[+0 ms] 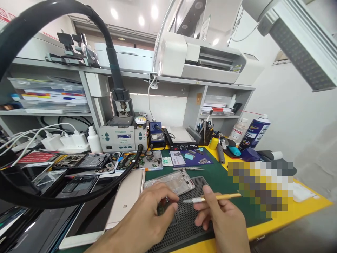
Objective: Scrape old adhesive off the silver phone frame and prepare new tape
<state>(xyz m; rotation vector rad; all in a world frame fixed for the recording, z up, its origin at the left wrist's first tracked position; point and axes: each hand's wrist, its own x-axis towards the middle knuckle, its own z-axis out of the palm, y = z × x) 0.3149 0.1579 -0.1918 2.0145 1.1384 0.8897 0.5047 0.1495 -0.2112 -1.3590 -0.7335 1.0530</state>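
Observation:
My left hand (147, 214) pinches a small green circuit board (161, 209) just above a black perforated mat (184, 225). A gold-handled craft knife (210, 198) sits in my right hand (223, 218), its blade pointing left toward the board and the left fingertips. Just behind both hands, a silver phone frame (171, 182) lies on the green work mat (218, 175).
A gold phone back (126, 200) and several opened phones (79, 165) lie to the left. A rework station (122, 137) with a black hose (39, 196), a parts tray (144, 161), tweezers (188, 168), a spray can (254, 133) and bottles stand behind. Shelves hold a printer (205, 59).

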